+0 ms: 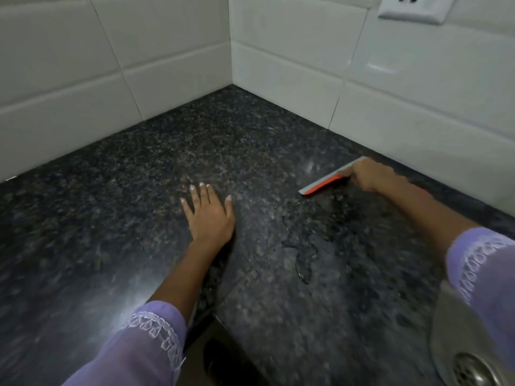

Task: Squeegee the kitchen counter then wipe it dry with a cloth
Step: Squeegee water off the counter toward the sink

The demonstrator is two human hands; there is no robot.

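Observation:
The dark speckled granite counter (139, 190) fills an L-shaped corner under white tiles. My right hand (367, 176) is shut on a squeegee (323, 183) with an orange body and grey blade, its edge resting on the counter close to the right wall. A thin puddle of water (301, 246) lies just in front of the blade, toward me. My left hand (209, 213) rests flat on the counter with fingers spread, holding nothing, left of the squeegee. No cloth is in view.
White tiled walls (172, 65) meet in the far corner. A wall socket (415, 6) sits at the top right. A steel sink with its drain (471, 371) is at the bottom right. The counter's inner edge drops to the floor (223, 358) near me.

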